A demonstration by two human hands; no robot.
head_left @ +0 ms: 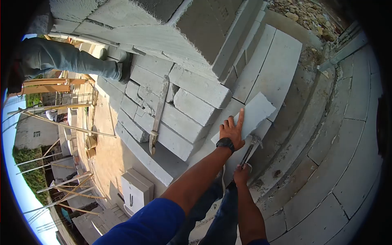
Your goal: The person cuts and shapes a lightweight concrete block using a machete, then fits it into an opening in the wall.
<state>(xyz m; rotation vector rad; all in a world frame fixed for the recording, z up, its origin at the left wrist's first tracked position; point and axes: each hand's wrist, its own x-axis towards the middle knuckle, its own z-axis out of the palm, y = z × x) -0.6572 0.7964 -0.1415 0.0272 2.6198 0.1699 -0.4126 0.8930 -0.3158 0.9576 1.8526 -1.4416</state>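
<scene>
I see the left hand [232, 133] splayed open on a pale grey, jagged-ended masonry slab [258, 113] lying over flat grey blocks [275, 69]; right hand [241, 174] clenched round a dark-handled metal hammer [248, 154], head near the slab: a stray swing could crush fingers

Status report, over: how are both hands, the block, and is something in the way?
Left hand on pale block. Right hand gripping hammer, its head near block's edge. Nothing obvious in the way; long-bladed tool apart on stacked blocks.

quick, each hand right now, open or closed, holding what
Left hand: touching the pale block; grip unclear.
Right hand: closed, holding the hammer.
</scene>
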